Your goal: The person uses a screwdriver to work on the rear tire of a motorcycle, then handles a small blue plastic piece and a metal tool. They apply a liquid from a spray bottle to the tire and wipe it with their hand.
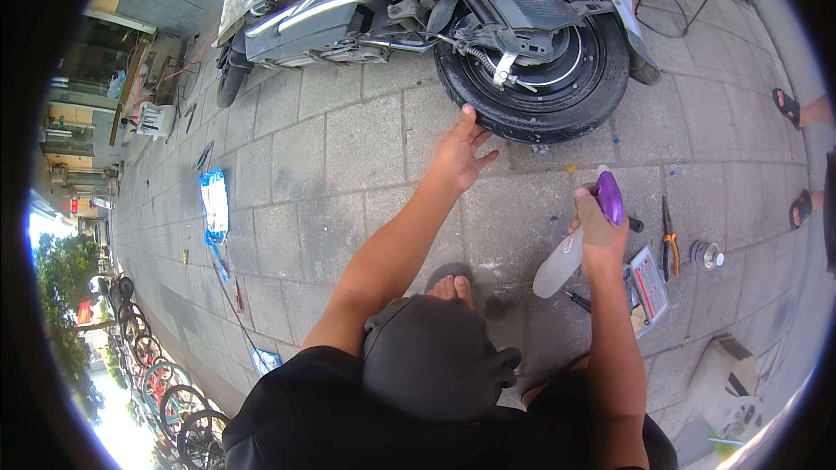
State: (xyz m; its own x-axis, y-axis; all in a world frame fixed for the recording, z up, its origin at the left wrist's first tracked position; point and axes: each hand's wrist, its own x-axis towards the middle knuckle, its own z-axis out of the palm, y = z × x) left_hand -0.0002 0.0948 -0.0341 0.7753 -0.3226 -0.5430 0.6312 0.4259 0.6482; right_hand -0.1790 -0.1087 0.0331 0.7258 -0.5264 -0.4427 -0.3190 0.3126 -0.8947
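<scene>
The rear wheel's black tire point(544, 128) belongs to a dark electric scooter point(348, 22) at the far side of the view. My left hand point(460, 155) reaches to the lower left of this tire, fingers apart, with a fingertip at its edge. On the right, my right hand point(601, 231) grips a spray bottle point(557, 268) by its neck. The bottle has a purple trigger head and a whitish see-through body slanting down to the left. Its nozzle points up toward the wheel side, a short way from the tire.
Orange-handled pliers point(670, 248), a small round can point(706, 254) and a flat box point(646, 283) lie right of my right arm. A blue-and-white package point(214, 206) rests on the paving at left. Another person's sandalled foot point(788, 109) is at far right. Parked bicycles point(183, 409) line the lower left.
</scene>
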